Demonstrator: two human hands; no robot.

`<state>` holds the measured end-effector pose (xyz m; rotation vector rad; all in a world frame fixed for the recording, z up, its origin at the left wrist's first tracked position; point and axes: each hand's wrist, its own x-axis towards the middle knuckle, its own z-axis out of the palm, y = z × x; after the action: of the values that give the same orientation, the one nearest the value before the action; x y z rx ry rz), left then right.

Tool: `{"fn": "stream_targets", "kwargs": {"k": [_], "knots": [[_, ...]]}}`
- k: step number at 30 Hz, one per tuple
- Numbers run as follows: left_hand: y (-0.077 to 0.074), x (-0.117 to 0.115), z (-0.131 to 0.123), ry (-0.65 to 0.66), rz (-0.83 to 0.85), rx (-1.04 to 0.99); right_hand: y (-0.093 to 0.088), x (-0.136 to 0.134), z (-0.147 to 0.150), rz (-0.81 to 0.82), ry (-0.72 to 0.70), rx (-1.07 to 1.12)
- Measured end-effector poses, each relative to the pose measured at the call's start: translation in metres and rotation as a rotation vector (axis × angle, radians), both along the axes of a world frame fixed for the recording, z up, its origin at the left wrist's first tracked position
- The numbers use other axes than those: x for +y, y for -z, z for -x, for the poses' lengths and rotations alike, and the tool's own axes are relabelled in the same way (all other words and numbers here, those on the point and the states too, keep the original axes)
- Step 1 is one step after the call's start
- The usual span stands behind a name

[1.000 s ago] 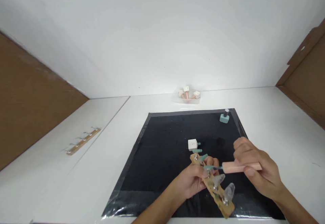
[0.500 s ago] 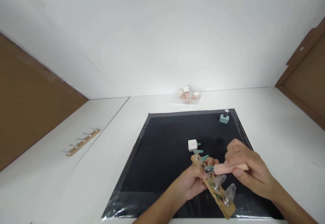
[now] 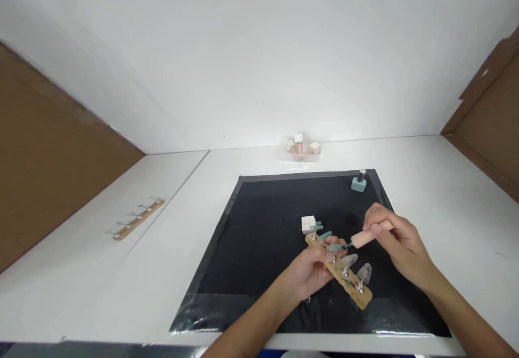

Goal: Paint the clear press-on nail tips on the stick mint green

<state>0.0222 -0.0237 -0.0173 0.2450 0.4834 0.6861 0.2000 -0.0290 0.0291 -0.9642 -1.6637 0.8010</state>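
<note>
Far to the left of both grips, a spare strip (image 3: 138, 218) is lying on the white tabletop (image 3: 101, 282), just as it was a second ago. The left hand (image 3: 310, 272) is wrapping its grip around the upper half of the wooden strip (image 3: 365, 298), fingers pressed together on it. It is holding the strip slanted above the black mat (image 3: 251, 250). Strip and hand are now sitting farther from the person than a second ago, closer to the white cube (image 3: 308, 224), which is resting on the mat just beyond the strip's upper end.

Teal nail tips (image 3: 334, 247) are standing off the strip right at the left grip, and clear nail tips (image 3: 365, 272) are standing below it toward the strip's free end.

The right hand (image 3: 401, 242) is pinching the pink brush (image 3: 367, 237) between thumb and fingers. The bristle end is touching a teal tip just right of the left grip. A second ago the brush handle was lying nearly level; now its back end is tilting upward to the right, and the hand has risen with it.

Beyond the right grip, a teal bottle (image 3: 358, 183) is standing upright at the mat's far corner, unmoved. A small dish (image 3: 302, 152) of pink and white pieces is sitting farther back, against the wall.
</note>
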Motion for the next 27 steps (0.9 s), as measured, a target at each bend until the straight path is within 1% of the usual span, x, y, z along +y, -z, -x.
{"fn": "stream_targets", "kwargs": {"k": [2,3,7,8,10,13,16,18,19,21,24,25,27], "knots": [[-0.0001,0.0001,0.0002,-0.006,0.007,0.008,-0.0001,0.0005,-0.0002,-0.012,0.051,0.036],[-0.0001,0.0000,0.0003,-0.008,0.008,0.016,-0.0004,0.0006,0.0000,-0.019,0.039,0.051],[-0.0002,-0.0003,0.0004,-0.015,-0.003,0.039,-0.0017,0.0014,0.0016,0.009,-0.088,0.030],[-0.0003,-0.0003,0.0004,-0.017,-0.006,0.041,-0.0012,0.0018,0.0017,0.024,-0.084,0.013],[-0.0004,-0.0002,0.0004,-0.021,-0.004,0.043,0.0011,0.0027,0.0009,0.040,-0.025,-0.001],[-0.0013,-0.0001,0.0006,-0.021,0.013,0.041,0.0050,0.0038,-0.0009,0.012,0.042,0.056],[-0.0030,-0.0002,0.0011,-0.017,-0.003,0.045,0.0051,0.0034,-0.0005,-0.015,-0.030,0.095],[-0.0033,-0.0002,0.0014,-0.015,-0.018,0.054,0.0034,0.0028,0.0007,0.001,-0.088,0.070],[-0.0031,-0.0002,0.0014,-0.014,-0.022,0.058,0.0027,0.0027,0.0012,0.012,-0.093,0.053],[-0.0019,-0.0002,0.0014,-0.018,-0.022,0.060,0.0023,0.0027,0.0014,0.018,-0.043,0.039],[-0.0001,0.0000,0.0011,-0.011,-0.014,0.042,0.0044,0.0032,0.0003,-0.003,0.050,0.077],[-0.0001,0.0000,0.0010,-0.010,-0.012,0.036,0.0051,0.0034,0.0000,-0.009,0.050,0.093],[-0.0010,-0.0002,0.0008,-0.019,-0.012,0.035,0.0059,0.0038,-0.0002,-0.006,-0.004,0.097]]}}
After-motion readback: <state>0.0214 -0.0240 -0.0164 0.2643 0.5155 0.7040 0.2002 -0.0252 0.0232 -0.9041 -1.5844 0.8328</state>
